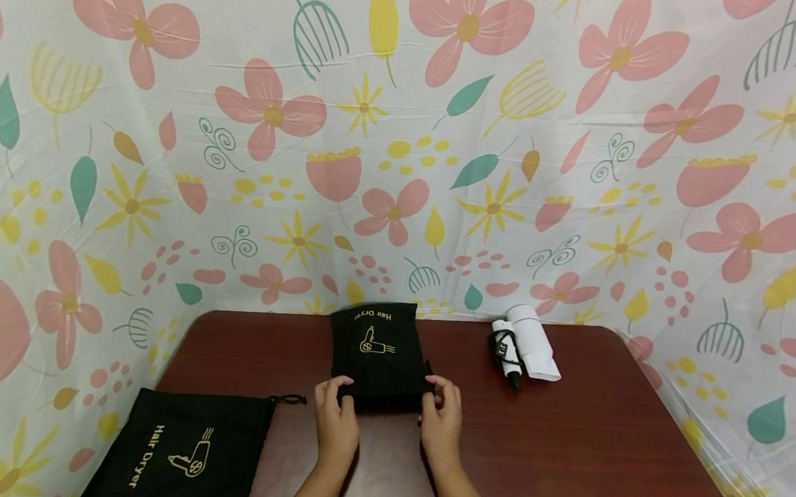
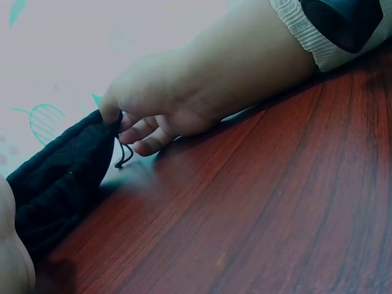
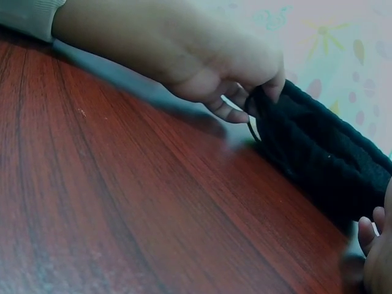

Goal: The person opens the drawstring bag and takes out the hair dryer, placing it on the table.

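A black drawstring pouch [image 1: 388, 372] with "Hair Dryer" and a gold dryer outline lies at the table's middle, its mouth toward me. My left hand [image 1: 337, 424] pinches the left corner of the mouth, and my right hand [image 1: 441, 423] pinches the right corner. In the right wrist view, the slack opening of the pouch [image 3: 324, 147] stretches between both hands. A thin drawstring [image 2: 124, 154] dangles beside the right hand in the left wrist view. Whatever is inside the pouch cannot be seen.
Another black "Hair Dryer" bag [image 1: 185, 447] lies flat at front left, its cord [image 1: 290, 399] pointing right. At back right sit a white cylinder-like object [image 1: 533, 342] and a white handle [image 1: 506, 348] wrapped in black cord. A floral curtain [image 1: 403, 144] surrounds the brown table [image 1: 564, 437].
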Demonstrator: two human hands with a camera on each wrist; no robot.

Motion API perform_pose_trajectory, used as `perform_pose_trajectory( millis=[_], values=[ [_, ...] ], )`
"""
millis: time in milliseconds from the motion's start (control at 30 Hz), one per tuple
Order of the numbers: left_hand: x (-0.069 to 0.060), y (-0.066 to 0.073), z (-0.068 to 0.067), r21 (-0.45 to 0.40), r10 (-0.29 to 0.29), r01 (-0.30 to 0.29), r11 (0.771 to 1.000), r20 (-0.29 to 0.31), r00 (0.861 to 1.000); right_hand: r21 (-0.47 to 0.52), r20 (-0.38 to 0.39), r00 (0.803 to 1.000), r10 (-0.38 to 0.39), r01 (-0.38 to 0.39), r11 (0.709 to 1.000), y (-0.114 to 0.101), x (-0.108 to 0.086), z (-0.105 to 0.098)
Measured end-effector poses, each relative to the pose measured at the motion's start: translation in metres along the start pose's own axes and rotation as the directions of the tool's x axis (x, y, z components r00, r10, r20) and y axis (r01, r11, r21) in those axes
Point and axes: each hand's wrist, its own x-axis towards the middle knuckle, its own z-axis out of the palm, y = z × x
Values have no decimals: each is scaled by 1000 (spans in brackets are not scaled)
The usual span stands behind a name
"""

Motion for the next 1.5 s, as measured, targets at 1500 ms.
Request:
perform_pose_trajectory(
  millis=[1500],
  values=[
    [5,-1,-5,-57,-34,32,998,-39,999,-51,-114,993,-21,15,999,0,2,-2]
  ],
)
